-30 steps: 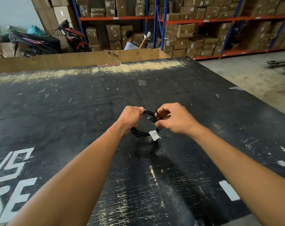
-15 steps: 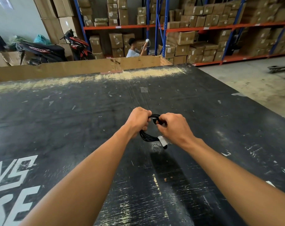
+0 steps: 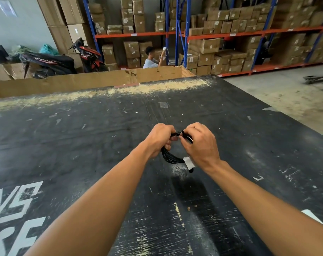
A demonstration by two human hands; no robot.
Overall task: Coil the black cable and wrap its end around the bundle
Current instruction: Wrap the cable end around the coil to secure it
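Since the frame one second ago, the two hands have closed toward each other and the open ring of cable has been squeezed into a flatter, tighter bundle; compared with half a second ago, the positions are nearly the same.

The left hand (image 3: 159, 140) is clenched around the black cable (image 3: 171, 157) at the 9 o'clock side of the bundle, with the fingers curled over the strands. The right hand (image 3: 200, 145) grips the bundle at its 1 o'clock side, with the fingertips pinching the strands where they cross the top. Whether the loose end lies under these fingertips cannot be told.

The cable bundle hangs between the two hands, just above the black table (image 3: 101, 145), near the centre of the view. The lower arc of the bundle curves from the left palm toward 5 o'clock. A white tag (image 3: 188, 162) is wrapped around the strands at that 5 o'clock point, just beside the right wrist. A short black tip projects below the tag.

At 12 o'clock, beyond the table, a cardboard wall (image 3: 83, 82) runs along the far edge.
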